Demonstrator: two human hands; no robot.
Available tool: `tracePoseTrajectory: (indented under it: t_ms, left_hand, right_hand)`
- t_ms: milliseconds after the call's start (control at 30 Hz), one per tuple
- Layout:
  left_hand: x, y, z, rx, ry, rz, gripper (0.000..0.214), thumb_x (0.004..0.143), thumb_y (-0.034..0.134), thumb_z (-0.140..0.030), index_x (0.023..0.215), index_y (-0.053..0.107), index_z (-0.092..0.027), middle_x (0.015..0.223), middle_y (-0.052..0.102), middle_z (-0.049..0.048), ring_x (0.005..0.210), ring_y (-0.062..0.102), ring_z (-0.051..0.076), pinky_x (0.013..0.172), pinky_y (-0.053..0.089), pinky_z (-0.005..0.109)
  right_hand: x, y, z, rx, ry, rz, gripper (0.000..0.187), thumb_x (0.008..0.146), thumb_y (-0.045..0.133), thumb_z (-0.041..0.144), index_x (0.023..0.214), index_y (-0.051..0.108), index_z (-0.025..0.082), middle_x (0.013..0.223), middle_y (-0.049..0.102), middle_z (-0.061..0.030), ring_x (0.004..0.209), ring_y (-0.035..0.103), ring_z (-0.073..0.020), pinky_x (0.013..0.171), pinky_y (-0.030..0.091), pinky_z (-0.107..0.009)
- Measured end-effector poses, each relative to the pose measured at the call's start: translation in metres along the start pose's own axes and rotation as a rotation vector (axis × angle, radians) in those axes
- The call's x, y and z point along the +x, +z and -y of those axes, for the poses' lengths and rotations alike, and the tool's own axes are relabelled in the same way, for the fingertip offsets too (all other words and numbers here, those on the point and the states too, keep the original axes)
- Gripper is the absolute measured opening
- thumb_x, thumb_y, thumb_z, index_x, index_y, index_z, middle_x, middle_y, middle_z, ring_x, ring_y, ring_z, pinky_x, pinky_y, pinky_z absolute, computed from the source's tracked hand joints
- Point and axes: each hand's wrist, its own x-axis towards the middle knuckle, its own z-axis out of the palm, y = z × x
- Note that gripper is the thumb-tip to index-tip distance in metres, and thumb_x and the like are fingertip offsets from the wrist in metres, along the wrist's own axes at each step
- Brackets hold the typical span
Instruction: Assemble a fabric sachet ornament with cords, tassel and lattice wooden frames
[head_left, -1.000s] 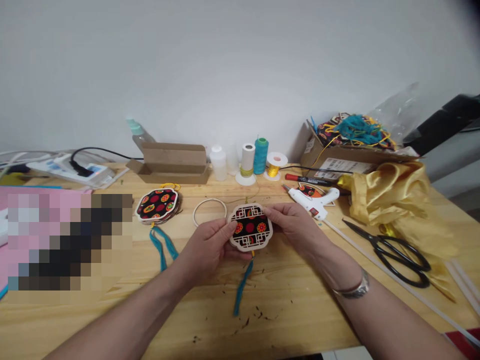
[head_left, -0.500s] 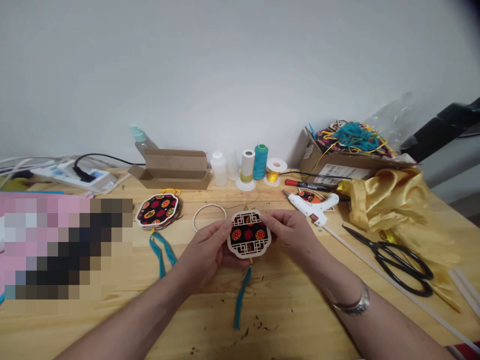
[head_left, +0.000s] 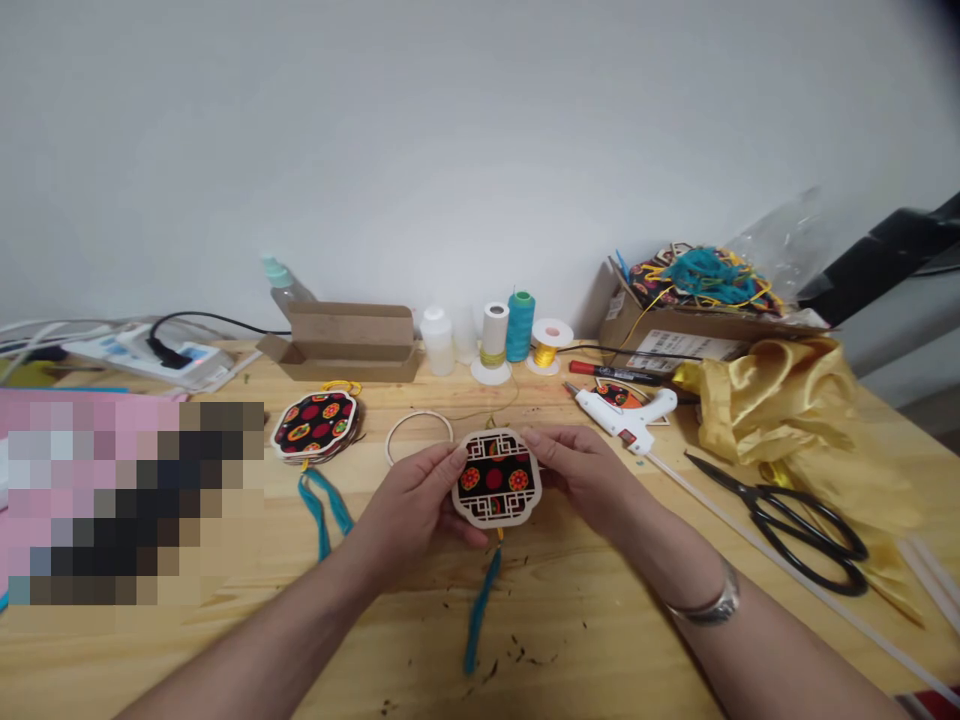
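Observation:
Between my two hands is a fabric-covered ornament point(head_left: 495, 478) with a pale lattice frame, red flower patterns on black, and a blue tassel point(head_left: 480, 610) hanging from its lower edge. My left hand point(head_left: 424, 495) grips its left side, thumb on the front and fingers beneath. My right hand point(head_left: 581, 470) holds the upper right edge, thumb on the front; its other fingers are partly hidden behind. Left of my hands lies a stack of similar ornaments point(head_left: 315, 425) with blue tassels. A thin pale ring point(head_left: 390, 440) lies just behind my left hand.
At right are a white glue gun point(head_left: 626, 415), black scissors point(head_left: 780, 515), gold cloth point(head_left: 780, 410) and a filled cardboard box point(head_left: 690, 345). Thread spools point(head_left: 520, 325), white bottles point(head_left: 437, 340) and an open carton point(head_left: 352, 345) stand along the wall. A power strip point(head_left: 187, 362) is at left.
The ornament has dipped slightly towards me and tilted a little, with both hands still on it. The tassel has shifted down with it. Other things stay where they were.

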Motion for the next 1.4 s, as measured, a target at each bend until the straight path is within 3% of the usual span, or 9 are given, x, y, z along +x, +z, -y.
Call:
tracePoseTrajectory:
  t_ms: [433,567,767,1067,1167,1267,1400]
  left_hand:
    - [-0.0008,-0.0013,0.0024,-0.226,-0.045,0.157,0.028,0.084,0.053,-0.031,0.101,0.062,-0.011,0.072,0.068,0.0082,0.053,0.064,0.016,0.038,0.053,0.023]
    - [-0.0009,-0.0008,0.0027,-0.217,-0.042,0.128,0.026,0.082,0.056,-0.032,0.096,0.063,-0.011,0.069,0.067,0.0069,0.051,0.063,0.014,0.038,0.052,0.022]
    - [-0.0003,0.0011,0.0008,-0.124,-0.012,0.04,0.026,0.081,0.057,-0.033,0.094,0.064,-0.011,0.066,0.066,0.0057,0.053,0.061,0.015,0.038,0.052,0.022]
    - [0.0013,0.0052,-0.0017,-0.122,-0.047,-0.059,0.018,0.078,0.058,-0.025,0.086,0.064,-0.01,0.065,0.067,0.0063,0.053,0.059,0.014,0.038,0.052,0.022]
    - [0.0039,0.0042,-0.0019,-0.139,-0.06,-0.098,0.016,0.079,0.056,-0.022,0.081,0.064,-0.008,0.064,0.066,0.007,0.052,0.059,0.014,0.037,0.051,0.022]
    - [0.0044,0.003,-0.0027,-0.143,-0.053,-0.107,0.017,0.079,0.055,-0.022,0.082,0.064,-0.008,0.066,0.067,0.0077,0.054,0.06,0.014,0.038,0.052,0.023]
    - [0.0026,0.0024,-0.0037,-0.131,-0.054,-0.103,0.017,0.079,0.056,-0.024,0.081,0.065,-0.009,0.066,0.067,0.0071,0.055,0.061,0.015,0.039,0.052,0.022]
  right_hand:
    - [-0.004,-0.0027,-0.0023,0.281,0.112,0.201,0.028,0.076,0.064,0.038,0.085,0.068,0.012,0.075,0.067,-0.0054,0.064,0.061,-0.0119,0.06,0.048,-0.024]
    - [-0.0028,-0.0015,-0.0038,0.238,0.102,0.144,0.03,0.077,0.063,0.039,0.087,0.068,0.012,0.071,0.066,-0.0049,0.059,0.06,-0.0113,0.053,0.047,-0.022]
    - [-0.0002,-0.0033,-0.0052,0.168,0.113,0.044,0.034,0.074,0.064,0.044,0.071,0.067,0.01,0.057,0.063,-0.0038,0.044,0.055,-0.0094,0.034,0.04,-0.017]
    - [0.0022,0.0008,-0.0085,0.047,0.147,-0.098,0.046,0.071,0.06,0.055,0.066,0.064,0.01,0.052,0.062,-0.0038,0.038,0.052,-0.0093,0.03,0.039,-0.018]
    - [0.001,-0.0001,-0.0057,0.047,0.154,-0.067,0.046,0.074,0.058,0.054,0.075,0.066,0.009,0.06,0.064,-0.0058,0.045,0.054,-0.0098,0.033,0.041,-0.018]
    - [-0.0009,-0.0027,-0.0016,0.005,0.15,0.048,0.033,0.073,0.065,0.038,0.092,0.067,0.012,0.076,0.067,-0.007,0.056,0.057,-0.0096,0.04,0.044,-0.016]
    - [-0.0012,-0.0041,-0.001,-0.057,0.095,0.106,0.033,0.072,0.066,0.027,0.103,0.065,0.015,0.088,0.068,-0.007,0.063,0.058,-0.0099,0.046,0.045,-0.017]
